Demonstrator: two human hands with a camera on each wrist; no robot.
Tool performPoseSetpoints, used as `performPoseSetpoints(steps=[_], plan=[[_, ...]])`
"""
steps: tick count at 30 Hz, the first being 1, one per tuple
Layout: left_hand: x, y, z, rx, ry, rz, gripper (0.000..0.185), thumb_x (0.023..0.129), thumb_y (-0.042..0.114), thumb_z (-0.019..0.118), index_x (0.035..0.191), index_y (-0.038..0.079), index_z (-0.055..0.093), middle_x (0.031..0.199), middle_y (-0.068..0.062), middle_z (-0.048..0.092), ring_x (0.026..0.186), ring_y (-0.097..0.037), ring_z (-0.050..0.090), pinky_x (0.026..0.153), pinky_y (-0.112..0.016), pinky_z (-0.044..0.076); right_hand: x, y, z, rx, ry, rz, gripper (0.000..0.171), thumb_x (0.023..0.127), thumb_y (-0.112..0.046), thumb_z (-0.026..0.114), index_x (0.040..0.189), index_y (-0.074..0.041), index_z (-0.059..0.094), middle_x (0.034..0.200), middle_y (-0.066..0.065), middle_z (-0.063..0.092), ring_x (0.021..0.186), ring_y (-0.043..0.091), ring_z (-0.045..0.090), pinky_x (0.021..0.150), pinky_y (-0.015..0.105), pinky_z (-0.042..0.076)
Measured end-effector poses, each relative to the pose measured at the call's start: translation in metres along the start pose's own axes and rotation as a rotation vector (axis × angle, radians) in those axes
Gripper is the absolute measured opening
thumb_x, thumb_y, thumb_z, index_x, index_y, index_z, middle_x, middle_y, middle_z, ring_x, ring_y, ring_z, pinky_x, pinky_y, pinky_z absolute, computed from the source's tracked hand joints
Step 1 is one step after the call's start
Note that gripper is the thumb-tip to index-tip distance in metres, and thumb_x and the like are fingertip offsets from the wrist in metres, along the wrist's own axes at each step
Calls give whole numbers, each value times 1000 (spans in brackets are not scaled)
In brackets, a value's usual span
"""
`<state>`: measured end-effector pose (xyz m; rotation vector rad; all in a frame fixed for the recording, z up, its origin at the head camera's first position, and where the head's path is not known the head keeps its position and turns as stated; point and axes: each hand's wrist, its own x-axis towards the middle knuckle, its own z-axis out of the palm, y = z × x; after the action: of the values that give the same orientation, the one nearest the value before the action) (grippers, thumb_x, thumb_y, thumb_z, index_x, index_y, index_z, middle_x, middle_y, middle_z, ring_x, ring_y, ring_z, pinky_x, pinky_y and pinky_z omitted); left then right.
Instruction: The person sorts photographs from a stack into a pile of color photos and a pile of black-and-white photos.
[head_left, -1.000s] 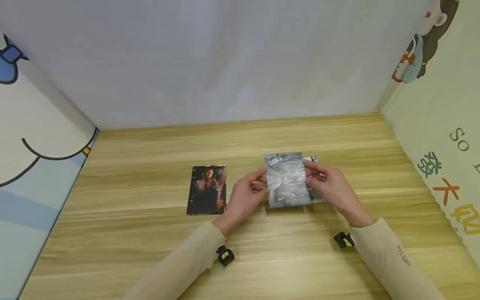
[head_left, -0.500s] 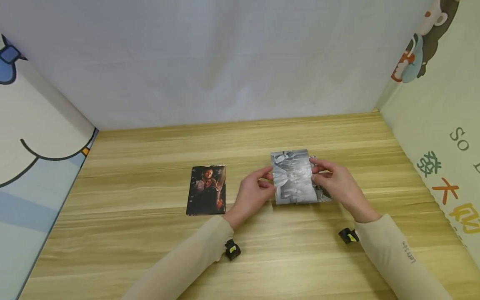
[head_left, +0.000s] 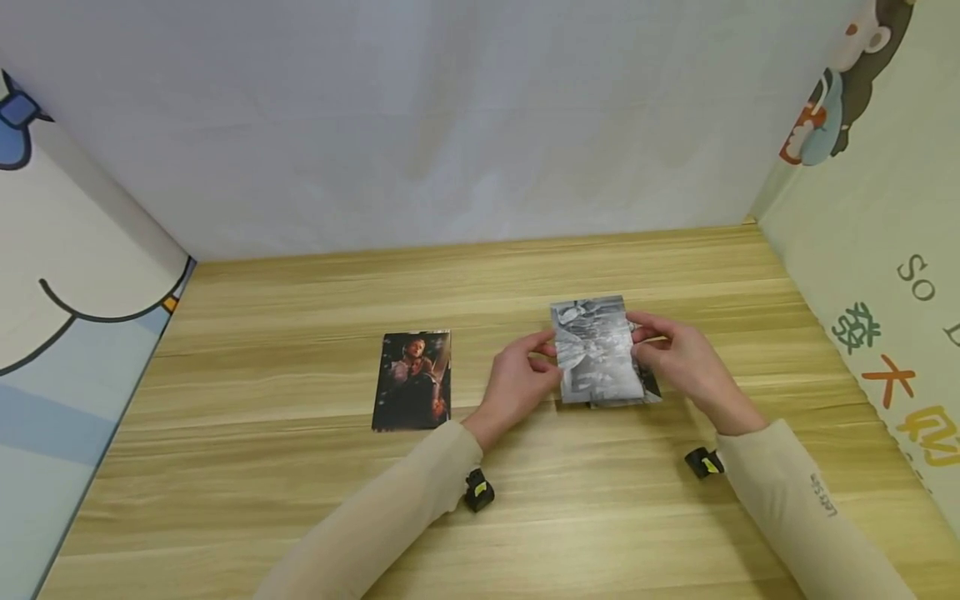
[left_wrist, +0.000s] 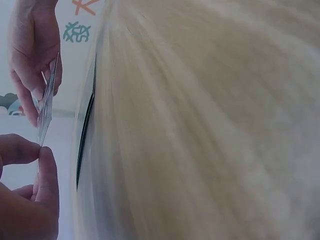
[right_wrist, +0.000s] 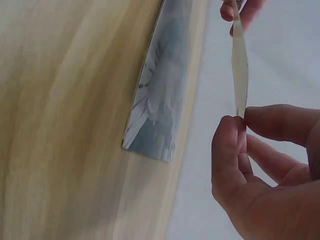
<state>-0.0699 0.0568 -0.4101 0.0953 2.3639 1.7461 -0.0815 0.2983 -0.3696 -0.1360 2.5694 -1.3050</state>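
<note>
A black-and-white photo print is held level a little above the table between my two hands. My left hand pinches its left edge between thumb and fingers. Its right edge is pinched by my right hand. Under the print, a second grey picture card lies on the table, mostly covered in the head view. Both wrist views show the held print edge-on, slightly bowed, with a gap between it and the card below.
To the left, a dark photo card with a seated figure lies on the wooden table; its edges suggest a stack. A pale cloth wall rises behind, and printed panels stand at the sides. Small black wrist devices hang under both sleeves.
Both hands have carried the print to the right and slightly away from me, more over the card beneath. Both grips have stayed on it. The dark card has not moved.
</note>
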Motion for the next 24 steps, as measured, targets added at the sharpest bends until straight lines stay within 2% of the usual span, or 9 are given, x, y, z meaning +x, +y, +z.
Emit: performPoseSetpoints(steps=[8,16,24], plan=[[6,0,7,-5,0,5,65,81,-7,68,144,0,58,113,-10,69,91,-18,72,73,-23,58,5,7,-4,-18,-20,-9,57,99,-4,59,153,3,46,127,24,62,120,43,62,82,21,51],[10,3,14,20,-11,-6,64,81,-7,70,143,-1,59,110,-8,70,92,-20,72,73,-23,58,7,13,-8,-38,-27,8,56,100,-5,58,153,3,45,126,26,63,123,47,61,90,30,51],[14,5,21,41,-31,-15,65,79,-8,69,143,-3,58,110,-9,70,89,-15,71,73,-20,58,11,21,-12,-89,-18,-2,55,99,-5,60,151,5,47,122,26,65,117,39,62,78,22,48]])
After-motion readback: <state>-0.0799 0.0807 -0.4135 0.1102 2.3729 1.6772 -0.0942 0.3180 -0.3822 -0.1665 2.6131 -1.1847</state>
